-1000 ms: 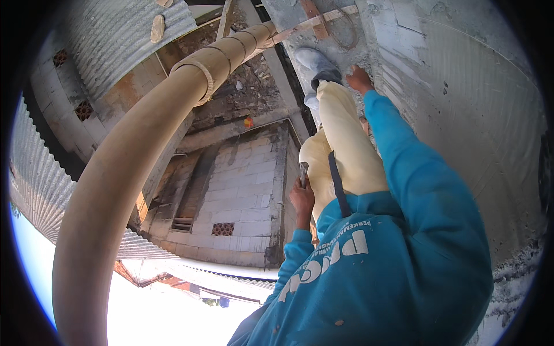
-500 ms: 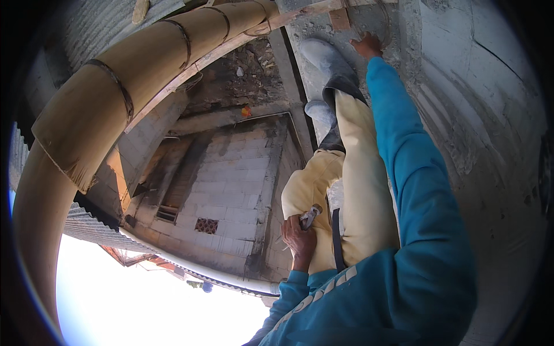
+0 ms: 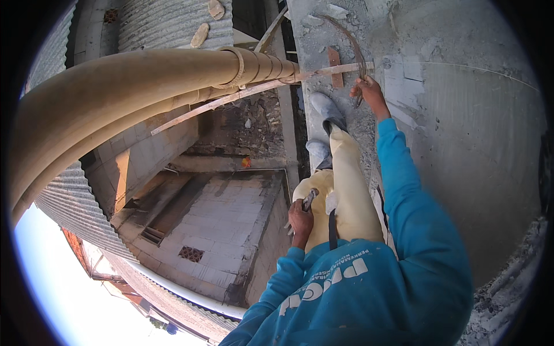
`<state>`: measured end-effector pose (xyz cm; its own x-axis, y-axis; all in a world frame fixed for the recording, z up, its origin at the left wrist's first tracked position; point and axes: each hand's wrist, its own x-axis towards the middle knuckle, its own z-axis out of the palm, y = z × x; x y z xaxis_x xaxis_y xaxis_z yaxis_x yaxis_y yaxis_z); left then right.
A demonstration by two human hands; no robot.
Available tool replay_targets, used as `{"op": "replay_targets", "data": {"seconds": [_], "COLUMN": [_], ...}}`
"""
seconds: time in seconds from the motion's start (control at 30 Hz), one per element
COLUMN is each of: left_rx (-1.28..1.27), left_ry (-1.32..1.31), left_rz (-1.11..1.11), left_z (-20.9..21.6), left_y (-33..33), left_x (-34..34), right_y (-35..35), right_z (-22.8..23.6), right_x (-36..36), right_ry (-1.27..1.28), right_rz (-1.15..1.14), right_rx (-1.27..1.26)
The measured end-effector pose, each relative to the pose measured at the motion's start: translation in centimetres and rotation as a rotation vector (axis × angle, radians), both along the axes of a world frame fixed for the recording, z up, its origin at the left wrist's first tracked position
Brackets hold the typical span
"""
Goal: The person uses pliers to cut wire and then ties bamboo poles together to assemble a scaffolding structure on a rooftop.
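High on the edge of a rough concrete ledge point(image 3: 346, 124), above a deep drop to block walls and corrugated roofing point(image 3: 167, 23), the person stood with the right hand point(image 3: 369, 92) stretched out and closed around a curved, rusty bar point(image 3: 353, 49) that rose against the grey plastered wall point(image 3: 473, 144). The left hand point(image 3: 300, 219) stayed close to the hip, clenched on a small dark tool point(image 3: 310, 199), probably a pair of pliers, though the view was too small to be sure. The risk looked plain: if the bar gave way or the grip slipped, balance on the narrow footing could go, and the tool could drop into the yard below. The thick tan hose point(image 3: 133, 86) beside the slanting wooden batten point(image 3: 242, 95) could also nudge the person. Compared with half a second earlier, the right arm reached lower and nearer the batten, the hose lay flatter across the view, and the left hand had barely shifted.
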<state>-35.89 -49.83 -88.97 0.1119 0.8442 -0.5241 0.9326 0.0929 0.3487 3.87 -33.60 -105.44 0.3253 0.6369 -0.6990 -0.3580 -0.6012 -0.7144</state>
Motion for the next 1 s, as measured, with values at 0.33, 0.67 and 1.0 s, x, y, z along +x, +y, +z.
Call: {"op": "replay_targets", "data": {"seconds": [0.33, 0.67, 1.0], "left_rx": [0.449, 0.033, 0.458], "left_ry": [-0.432, -0.408, -1.272], "left_rz": [0.454, 1.008, 1.157], "left_z": [14.1, 18.0, 26.7], "left_y": [12.9, 6.3, 2.9], "left_x": [3.5, -8.6, -5.5], "right_y": [-1.4, 0.5, 4.4], "right_z": [26.3, 41.0, 49.4], "right_x": [-10.0, -21.9, -31.0], "right_ry": [0.404, 0.709, 1.074], "right_rz": [0.364, 0.74, 1.063], "right_rx": [0.013, 0.08, 0.071]}}
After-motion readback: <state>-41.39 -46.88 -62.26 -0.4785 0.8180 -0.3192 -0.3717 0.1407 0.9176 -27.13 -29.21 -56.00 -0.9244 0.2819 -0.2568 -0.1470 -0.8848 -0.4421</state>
